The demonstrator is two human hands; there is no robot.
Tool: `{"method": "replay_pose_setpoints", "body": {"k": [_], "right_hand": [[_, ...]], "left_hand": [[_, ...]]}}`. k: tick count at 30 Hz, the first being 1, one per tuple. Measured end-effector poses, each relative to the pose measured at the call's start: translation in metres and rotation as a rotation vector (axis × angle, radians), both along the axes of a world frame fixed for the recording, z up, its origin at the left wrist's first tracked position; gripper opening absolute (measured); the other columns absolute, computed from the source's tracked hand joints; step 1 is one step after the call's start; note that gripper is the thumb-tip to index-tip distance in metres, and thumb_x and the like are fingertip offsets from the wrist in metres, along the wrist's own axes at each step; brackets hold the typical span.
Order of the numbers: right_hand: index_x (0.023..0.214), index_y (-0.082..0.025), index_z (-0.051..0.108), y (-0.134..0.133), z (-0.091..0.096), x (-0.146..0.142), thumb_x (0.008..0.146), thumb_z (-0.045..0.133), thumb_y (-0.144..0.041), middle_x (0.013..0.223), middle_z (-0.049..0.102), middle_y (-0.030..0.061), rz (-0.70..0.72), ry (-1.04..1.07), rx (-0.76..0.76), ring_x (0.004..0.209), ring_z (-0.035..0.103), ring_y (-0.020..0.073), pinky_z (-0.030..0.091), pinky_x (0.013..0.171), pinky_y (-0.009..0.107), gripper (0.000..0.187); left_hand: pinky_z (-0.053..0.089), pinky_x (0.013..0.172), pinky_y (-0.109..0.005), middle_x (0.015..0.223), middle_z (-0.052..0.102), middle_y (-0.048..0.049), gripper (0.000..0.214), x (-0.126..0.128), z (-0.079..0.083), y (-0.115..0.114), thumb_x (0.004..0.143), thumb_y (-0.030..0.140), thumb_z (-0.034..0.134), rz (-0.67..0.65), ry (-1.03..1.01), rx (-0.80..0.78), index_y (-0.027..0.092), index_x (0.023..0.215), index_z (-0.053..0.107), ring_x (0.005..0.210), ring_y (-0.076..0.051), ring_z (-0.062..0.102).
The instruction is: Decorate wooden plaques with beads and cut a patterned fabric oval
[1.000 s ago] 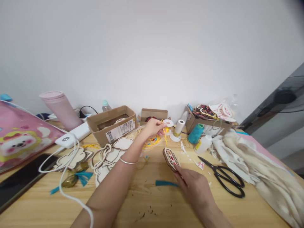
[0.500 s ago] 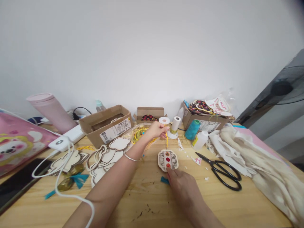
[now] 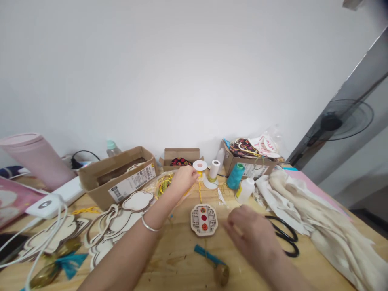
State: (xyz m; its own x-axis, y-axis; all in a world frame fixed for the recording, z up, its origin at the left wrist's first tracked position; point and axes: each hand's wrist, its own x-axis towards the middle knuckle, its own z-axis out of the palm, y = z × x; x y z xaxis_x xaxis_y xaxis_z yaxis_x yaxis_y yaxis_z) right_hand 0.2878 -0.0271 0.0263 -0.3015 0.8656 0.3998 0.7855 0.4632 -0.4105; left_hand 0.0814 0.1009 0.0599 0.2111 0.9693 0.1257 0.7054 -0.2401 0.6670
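Observation:
My left hand (image 3: 184,180) reaches forward with its fingers pinched on a yellow cord (image 3: 199,190) that hangs down toward a carved wooden ornament (image 3: 204,219) lying flat on the table. My right hand (image 3: 251,235) hovers to the right of the ornament, blurred, fingers loosely spread, holding nothing I can see. It partly covers black scissors (image 3: 287,238). A teal tassel (image 3: 207,256) with a brown bead (image 3: 222,275) lies in front of the ornament.
Cloud-shaped wooden cutouts (image 3: 121,218) lie at the left beside a cardboard box (image 3: 118,180). At the back stand a small box (image 3: 182,155), a white spool (image 3: 214,169), a teal thread cone (image 3: 235,176), a glue bottle (image 3: 245,190). White fabric (image 3: 321,218) fills the right.
My right hand let go of the ornament, which now lies flat, and moved right over the scissors. The view tilted up and shifted; my left hand still pinches the cord.

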Motion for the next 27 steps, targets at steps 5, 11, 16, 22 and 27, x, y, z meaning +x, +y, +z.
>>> {"method": "replay_pose_setpoints", "body": {"k": [5, 11, 16, 22, 27], "right_hand": [[0.095, -0.02, 0.072, 0.09, 0.09, 0.058, 0.094, 0.037, -0.035, 0.087, 0.068, 0.0105, -0.38, -0.549, 0.214, 0.085, 0.06, 0.0235, 0.041, 0.065, 0.03, 0.038], [0.087, -0.014, 0.074, 0.179, 0.132, 0.067, 0.084, 0.053, -0.015, 0.094, 0.07, 0.0136, -0.362, -0.888, 0.089, 0.093, 0.058, 0.0234, 0.042, 0.069, 0.027, 0.022], [0.087, -0.01, 0.074, 0.199, 0.134, 0.064, 0.08, 0.055, -0.008, 0.094, 0.071, 0.0166, -0.281, -1.029, 0.032, 0.097, 0.059, 0.024, 0.044, 0.074, 0.027, 0.02], [0.087, -0.009, 0.073, 0.209, 0.136, 0.053, 0.084, 0.052, -0.007, 0.094, 0.071, 0.0193, -0.252, -1.126, -0.053, 0.096, 0.065, 0.0257, 0.048, 0.077, 0.032, 0.022], [0.109, -0.013, 0.061, 0.223, 0.128, 0.061, 0.09, 0.057, -0.028, 0.11, 0.064, 0.0095, -0.256, -1.14, -0.123, 0.096, 0.062, 0.021, 0.052, 0.083, 0.04, 0.025]], "left_hand": [[0.033, 0.061, -0.026, 0.076, 0.069, -0.0072, 0.027, 0.019, 0.017, -0.013, 0.084, 0.034, 0.048, -0.01, 0.086, 0.162, 0.019, 0.076, 0.069, 0.07, -0.019, 0.059], [0.03, 0.057, -0.025, 0.079, 0.07, -0.0052, 0.028, 0.033, 0.023, -0.024, 0.084, 0.032, 0.047, -0.087, 0.132, 0.146, 0.02, 0.083, 0.072, 0.068, -0.017, 0.059], [0.028, 0.056, -0.026, 0.076, 0.07, -0.0046, 0.028, 0.021, 0.025, -0.03, 0.083, 0.033, 0.047, -0.081, 0.112, 0.089, 0.02, 0.083, 0.072, 0.066, -0.017, 0.057], [0.024, 0.053, -0.025, 0.065, 0.064, -0.0017, 0.026, 0.011, 0.021, -0.036, 0.083, 0.03, 0.047, -0.067, 0.084, 0.109, 0.02, 0.075, 0.07, 0.058, -0.015, 0.051], [0.025, 0.053, -0.026, 0.063, 0.063, -0.0013, 0.025, 0.005, 0.017, -0.042, 0.082, 0.03, 0.048, -0.062, 0.075, 0.104, 0.02, 0.071, 0.069, 0.059, -0.015, 0.052]]}}
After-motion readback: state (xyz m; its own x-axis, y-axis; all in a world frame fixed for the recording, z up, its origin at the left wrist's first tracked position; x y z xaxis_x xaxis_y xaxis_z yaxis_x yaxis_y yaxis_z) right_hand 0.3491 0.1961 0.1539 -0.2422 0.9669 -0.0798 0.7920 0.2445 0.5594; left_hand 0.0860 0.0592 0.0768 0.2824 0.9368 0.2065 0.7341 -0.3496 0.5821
